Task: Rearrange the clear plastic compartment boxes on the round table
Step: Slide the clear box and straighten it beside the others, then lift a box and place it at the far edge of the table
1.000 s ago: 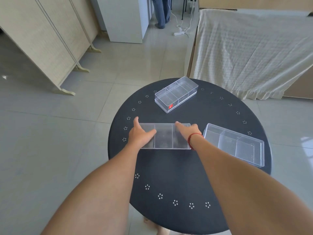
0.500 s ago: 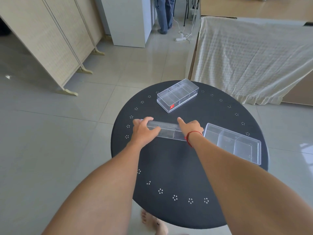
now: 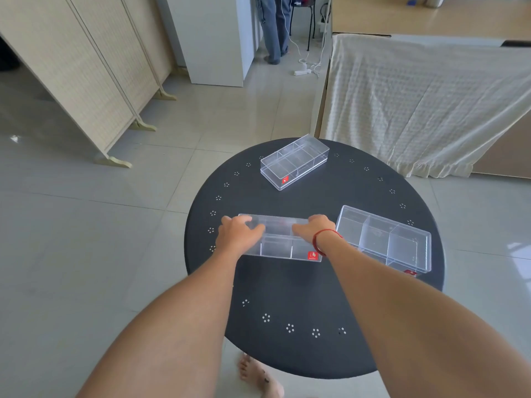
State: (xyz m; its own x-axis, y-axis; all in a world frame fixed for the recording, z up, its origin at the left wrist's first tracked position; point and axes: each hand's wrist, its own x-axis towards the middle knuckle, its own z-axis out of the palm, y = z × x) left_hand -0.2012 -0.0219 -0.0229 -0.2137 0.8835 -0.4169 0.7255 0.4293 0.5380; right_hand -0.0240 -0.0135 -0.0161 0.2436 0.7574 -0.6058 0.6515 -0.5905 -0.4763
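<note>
Three clear plastic compartment boxes sit on the round black table [image 3: 290, 294]. The middle box [image 3: 280, 248] lies lengthwise in front of me with a red label at its near right corner. My left hand [image 3: 238, 235] grips its left end and my right hand [image 3: 311, 229], with a red string on the wrist, grips its right end. A second box [image 3: 385, 239] rests just right of it, close to my right wrist. A third box [image 3: 294, 165] lies angled at the table's far side.
A cream cloth-draped piece of furniture [image 3: 431, 99] stands behind the table on the right. A folding screen [image 3: 86, 73] lines the left. A person's legs [image 3: 273, 30] and a power strip [image 3: 303, 71] are far back. My bare foot [image 3: 258, 374] shows below the table.
The middle box has been turned over between my hands: flat a second ago, on edge half a second ago, now with its near side wall and red label facing me.
</note>
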